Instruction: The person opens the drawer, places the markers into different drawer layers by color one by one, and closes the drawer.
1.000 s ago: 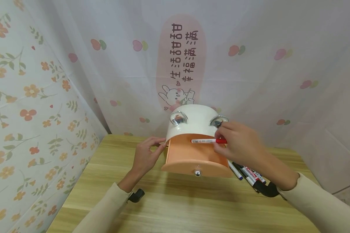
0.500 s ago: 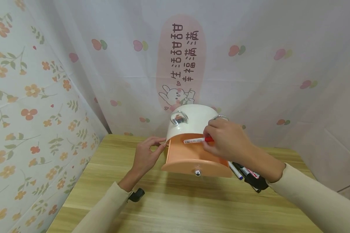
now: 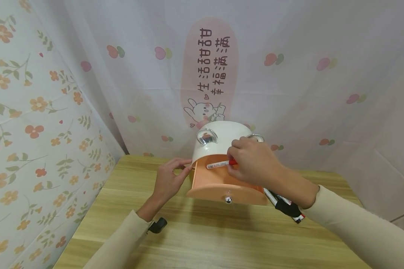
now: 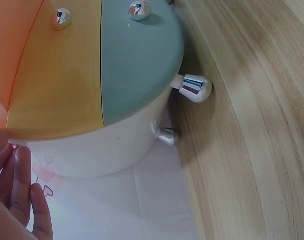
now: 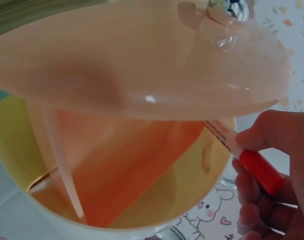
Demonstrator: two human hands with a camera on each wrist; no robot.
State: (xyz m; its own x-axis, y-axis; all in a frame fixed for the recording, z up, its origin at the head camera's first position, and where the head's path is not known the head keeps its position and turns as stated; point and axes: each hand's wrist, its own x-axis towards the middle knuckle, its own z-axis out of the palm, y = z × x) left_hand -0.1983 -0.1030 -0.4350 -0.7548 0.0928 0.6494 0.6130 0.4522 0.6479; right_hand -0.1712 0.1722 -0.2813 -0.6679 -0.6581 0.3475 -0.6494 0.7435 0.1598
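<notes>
A white rounded storage box (image 3: 229, 136) stands on the table, its orange drawer (image 3: 227, 194) pulled out. My left hand (image 3: 168, 179) is at the box's left front edge; in the left wrist view its thumb and fingertips (image 4: 23, 165) pinch the rim beside the yellow drawer (image 4: 62, 75). Above the drawer, my right hand (image 3: 252, 160) pinches a white marker with a red cap (image 3: 219, 164) near its cap end. The right wrist view shows the marker (image 5: 227, 137) slanting behind the drawer front, its far end hidden there.
Several more markers (image 3: 271, 196) lie on the wooden table (image 3: 202, 239) right of the box, partly hidden by my right wrist. A green drawer (image 4: 142, 65) and metal feet (image 4: 194, 89) show on the box. Printed curtains (image 3: 138, 74) hang behind and to the left.
My right hand has moved left with the marker, bringing it further over the orange drawer, and the marker has tilted slightly. My left hand and the box have stayed in place.
</notes>
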